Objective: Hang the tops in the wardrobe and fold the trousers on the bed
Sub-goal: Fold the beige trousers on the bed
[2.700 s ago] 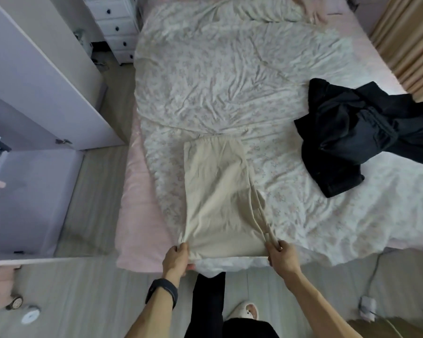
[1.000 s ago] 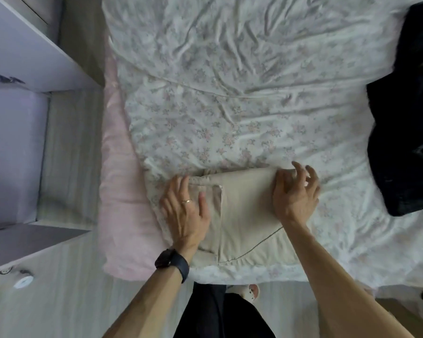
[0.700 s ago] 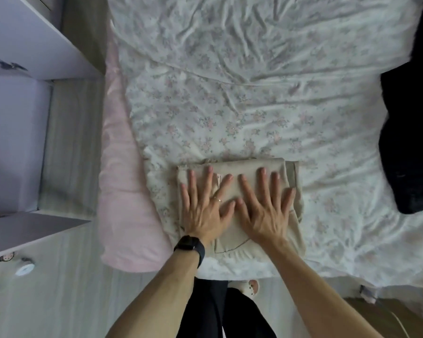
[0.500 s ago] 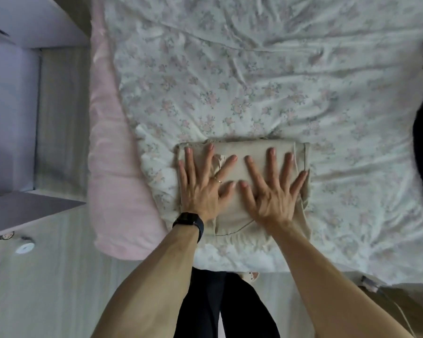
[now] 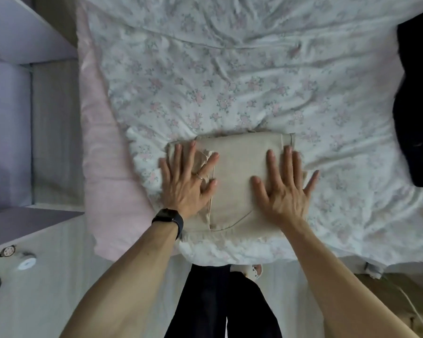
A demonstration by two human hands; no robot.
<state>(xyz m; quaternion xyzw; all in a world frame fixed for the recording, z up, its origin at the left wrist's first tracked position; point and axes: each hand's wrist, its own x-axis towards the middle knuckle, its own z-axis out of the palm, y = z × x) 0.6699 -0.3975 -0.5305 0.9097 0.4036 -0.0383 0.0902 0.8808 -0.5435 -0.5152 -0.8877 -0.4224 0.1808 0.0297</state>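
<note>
The beige trousers [image 5: 237, 181] lie folded in a compact square at the near edge of the bed [image 5: 230, 81]. The left hand [image 5: 188, 181] and right hand [image 5: 282, 189] press flat on them, fingers spread and released, probably to set the creases.

A bedroom in a home: a bed [image 5: 103, 167] under a rumpled floral duvet [image 5: 230, 81], a lilac wardrobe [image 5: 7, 118] beside it, pale wood-look floor [image 5: 54, 132] between, folded trousers [image 5: 239, 172] on the covers.
</note>
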